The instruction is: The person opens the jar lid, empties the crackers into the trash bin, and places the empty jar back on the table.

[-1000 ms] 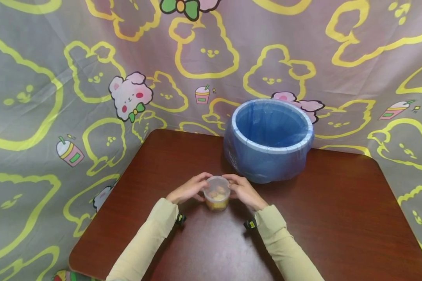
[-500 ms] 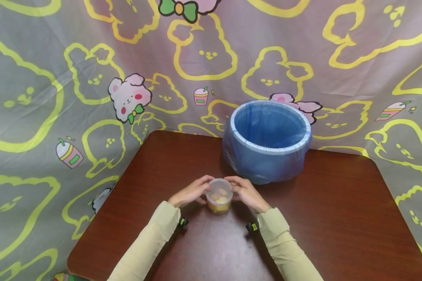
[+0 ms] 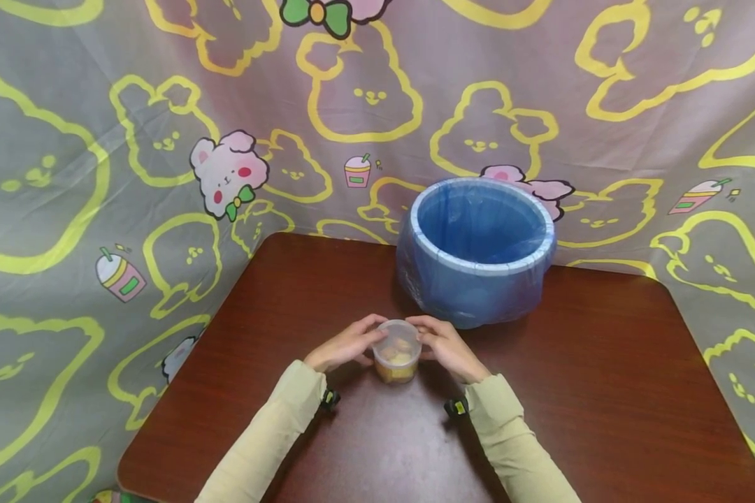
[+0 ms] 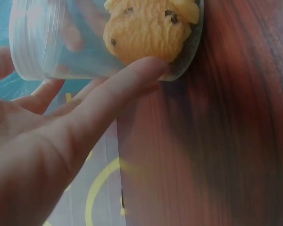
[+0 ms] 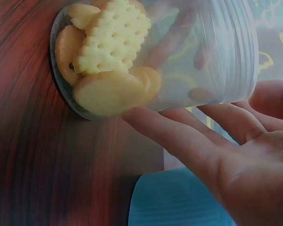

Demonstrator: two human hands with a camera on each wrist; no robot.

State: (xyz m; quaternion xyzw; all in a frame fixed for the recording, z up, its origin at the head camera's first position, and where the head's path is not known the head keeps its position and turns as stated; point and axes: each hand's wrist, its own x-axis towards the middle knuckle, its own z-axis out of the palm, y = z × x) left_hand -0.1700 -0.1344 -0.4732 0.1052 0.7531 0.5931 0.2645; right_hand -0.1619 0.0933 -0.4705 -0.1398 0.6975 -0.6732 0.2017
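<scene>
A clear plastic jar (image 3: 397, 355) with a translucent lid stands upright on the brown table between my two hands. My left hand (image 3: 346, 344) holds its left side, the thumb low on the wall and the fingers round the back. On the opposite side my right hand (image 3: 445, 347) holds it in the same manner, fingers near the lid. Inside the jar, the left wrist view shows a golden biscuit (image 4: 146, 35) with dark specks. The right wrist view shows a pale rectangular cracker (image 5: 115, 40) among several round biscuits.
Behind the jar and to its right stands a round blue bin (image 3: 472, 297) lined with a blue plastic bag. A patterned curtain (image 3: 365, 91) hangs along the back and sides of the wooden table (image 3: 616, 391).
The jar has shifted slightly to the right and toward me, both hands moving with it. Their hold looks the same, and the head view has shifted a little.
</scene>
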